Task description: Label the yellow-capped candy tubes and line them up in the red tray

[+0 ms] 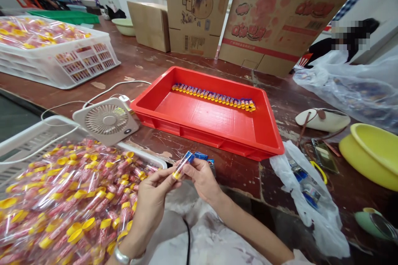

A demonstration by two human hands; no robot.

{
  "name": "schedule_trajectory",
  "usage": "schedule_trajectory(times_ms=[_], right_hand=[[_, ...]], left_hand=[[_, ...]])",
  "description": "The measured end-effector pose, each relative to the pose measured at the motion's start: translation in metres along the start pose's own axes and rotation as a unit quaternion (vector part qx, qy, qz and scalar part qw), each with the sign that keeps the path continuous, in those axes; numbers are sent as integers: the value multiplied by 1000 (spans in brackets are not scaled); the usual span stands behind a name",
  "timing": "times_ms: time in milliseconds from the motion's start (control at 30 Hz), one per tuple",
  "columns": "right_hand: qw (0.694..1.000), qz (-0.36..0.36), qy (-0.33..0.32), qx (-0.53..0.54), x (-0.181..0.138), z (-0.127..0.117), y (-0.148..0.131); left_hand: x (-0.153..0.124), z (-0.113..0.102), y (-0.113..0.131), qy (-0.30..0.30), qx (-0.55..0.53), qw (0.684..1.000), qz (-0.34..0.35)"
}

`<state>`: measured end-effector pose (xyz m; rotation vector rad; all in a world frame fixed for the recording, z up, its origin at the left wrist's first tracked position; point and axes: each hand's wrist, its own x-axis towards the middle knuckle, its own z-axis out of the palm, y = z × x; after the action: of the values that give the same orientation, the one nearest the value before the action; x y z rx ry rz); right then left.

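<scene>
My left hand (154, 198) and my right hand (200, 178) meet near the table's front edge, both pinching one small tube (183, 165) with a yellow cap and a blue end. Small blue pieces (202, 156) lie on the table just behind my right hand. To my left a white crate (37, 140) is heaped with several wrapped yellow-capped tubes (71, 207). Ahead sits a red tray (217, 120) with a single row of finished tubes (214, 97) along its far wall.
A small white fan (107, 120) with its cable stands between crate and tray. A second white crate (59, 60) of tubes sits far left. Cardboard boxes (264, 16) line the back. Plastic bags (311, 198), yellow bowls (370, 153) and a white pouch (323, 120) crowd the right.
</scene>
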<state>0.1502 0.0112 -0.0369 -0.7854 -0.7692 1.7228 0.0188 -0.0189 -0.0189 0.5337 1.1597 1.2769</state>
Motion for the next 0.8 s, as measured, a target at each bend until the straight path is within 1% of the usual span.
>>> schedule_trajectory(times_ms=[200,533,700,800], right_hand=[[1000,9,6,1,0,4,2],[1000,12,16,-2,0,6,2],[1000,19,18,4,3,5,7],[999,7,30,-14,1,7,8]], left_hand=[[1,3,2,30,-11,999,-6],[3,-1,-5,29,-9,1000,2],[4,1,-7,46,-14,999,-1],[4,1,-7,53,-8,999,-2]])
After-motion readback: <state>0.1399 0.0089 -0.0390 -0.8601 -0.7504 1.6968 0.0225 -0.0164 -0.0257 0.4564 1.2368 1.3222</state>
